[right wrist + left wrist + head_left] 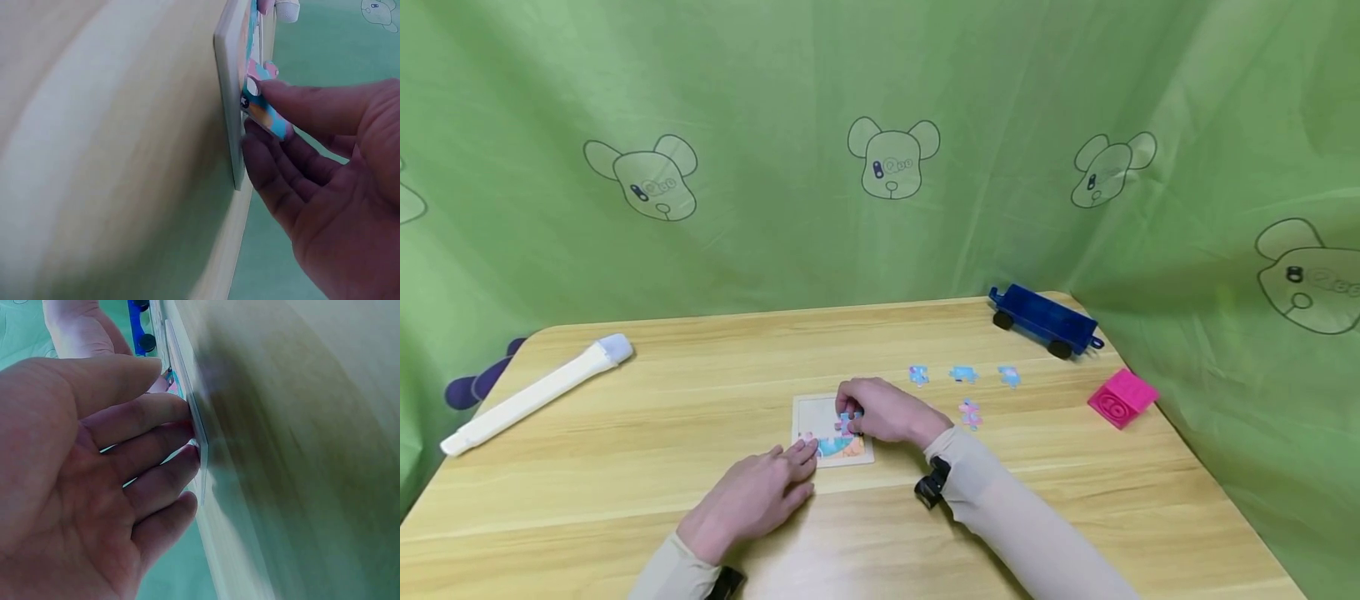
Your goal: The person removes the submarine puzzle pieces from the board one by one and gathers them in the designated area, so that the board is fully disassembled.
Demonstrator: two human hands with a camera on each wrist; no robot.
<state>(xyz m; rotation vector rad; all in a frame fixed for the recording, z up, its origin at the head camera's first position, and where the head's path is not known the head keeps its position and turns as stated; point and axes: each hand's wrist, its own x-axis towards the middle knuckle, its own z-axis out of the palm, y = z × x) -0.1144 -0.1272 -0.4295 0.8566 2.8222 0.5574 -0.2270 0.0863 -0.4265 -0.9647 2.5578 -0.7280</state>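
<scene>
A shallow white-rimmed jigsaw tray (pixel 808 408) lies at mid-table, with joined pieces along its near edge. Between thumb and fingers, my right hand (pixel 883 410) pinches a pink and blue puzzle piece (pixel 265 112), tilted close over the tray; the right wrist view shows orange on it too. My left hand (pixel 756 496) rests its fingertips at the tray's near-left corner. Seen in the left wrist view, its extended fingers (pixel 150 440) reach over the tray's edge (pixel 199 425), bent slightly, with nothing gripped. Parts of the tray are hidden behind both hands.
Several loose puzzle pieces (pixel 964 374) lie right of the tray. A blue toy wagon (pixel 1045 318) stands at the back right, with a pink block (pixel 1122 398) near the right edge. At left lies a long white stick-like object (pixel 538 394). Green curtain (pixel 775 250) surrounds the table.
</scene>
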